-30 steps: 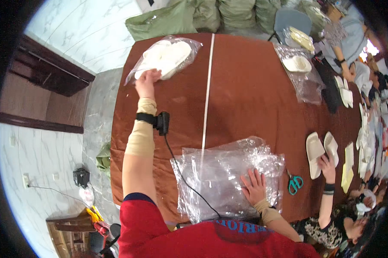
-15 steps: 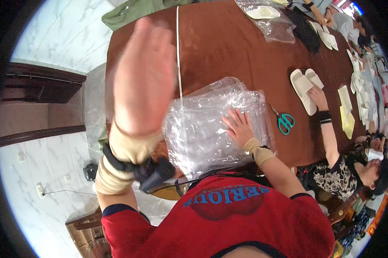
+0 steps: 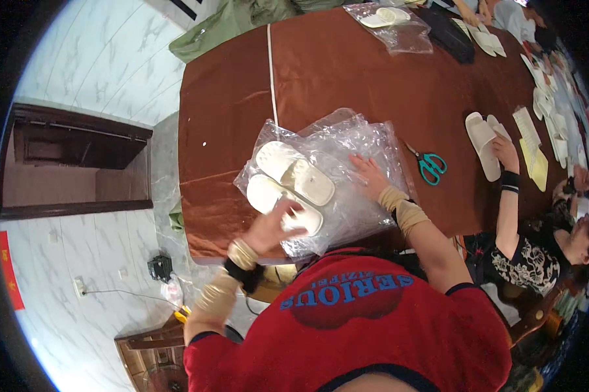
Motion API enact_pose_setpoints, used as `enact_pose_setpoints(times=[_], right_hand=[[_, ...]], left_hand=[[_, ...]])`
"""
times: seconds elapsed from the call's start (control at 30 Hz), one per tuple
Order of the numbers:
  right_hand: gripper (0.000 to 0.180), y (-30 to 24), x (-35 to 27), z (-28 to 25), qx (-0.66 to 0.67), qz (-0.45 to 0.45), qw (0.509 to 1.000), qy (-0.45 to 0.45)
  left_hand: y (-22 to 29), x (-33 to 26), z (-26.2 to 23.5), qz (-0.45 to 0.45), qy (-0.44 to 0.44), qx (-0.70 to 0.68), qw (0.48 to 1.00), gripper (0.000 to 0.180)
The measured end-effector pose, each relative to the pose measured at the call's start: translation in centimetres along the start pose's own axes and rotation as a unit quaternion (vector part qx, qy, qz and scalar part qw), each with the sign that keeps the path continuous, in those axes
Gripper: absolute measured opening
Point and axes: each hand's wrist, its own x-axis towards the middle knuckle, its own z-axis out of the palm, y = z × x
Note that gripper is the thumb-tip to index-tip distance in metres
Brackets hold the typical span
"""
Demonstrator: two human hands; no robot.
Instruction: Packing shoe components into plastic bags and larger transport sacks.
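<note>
A pair of cream slippers (image 3: 283,162) lies side by side on clear plastic bags (image 3: 353,215), on the brown-covered table (image 3: 347,72); I cannot tell whether a bag encloses them. At the near slipper's lower edge is my left hand (image 3: 273,227), fingers apart and slightly blurred, with nothing gripped. My right hand (image 3: 371,178) rests on the bags to the right of the slippers, its fingers stretched out. Both wrists wear beige sleeves with black bands.
Teal-handled scissors (image 3: 431,168) lie right of the bags. Farther right, a co-worker's hand (image 3: 505,151) touches another slipper pair (image 3: 482,140), near a yellow sheet (image 3: 536,166). One bagged slipper pair (image 3: 386,17) lies at the far edge. A white line (image 3: 272,72) crosses the cloth.
My left hand has come down from its raised position to the slippers. The slipper pair now lies on the bags, where none showed before. My right hand remains on the bags.
</note>
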Motion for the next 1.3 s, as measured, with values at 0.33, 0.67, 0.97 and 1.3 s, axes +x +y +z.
enact_pose_setpoints(times=[0.33, 0.67, 0.97, 1.3], right_hand=[[0.022, -2.9, -5.8, -5.2, -0.004, 0.234, 0.972, 0.021], [0.036, -8.8, -2.2, 2.6, 0.161, -0.109, 0.981, -0.024], [0.035, -13.6, 5.8, 8.9, 0.034, -0.127, 0.991, 0.011], [0.029, -10.1, 8.4, 3.3, 0.266, -0.129, 0.955, 0.001]], left_hand=[[-0.8, 0.0, 5.5, 0.009, 0.120, 0.050, 0.992, 0.012], [-17.0, -2.4, 5.8, -0.103, 0.513, 0.114, 0.845, 0.025], [-18.3, -3.6, 10.3, -0.165, 0.445, 0.168, 0.864, 0.047], [-17.7, -3.8, 10.7, -0.189, 0.433, 0.190, 0.860, 0.056]])
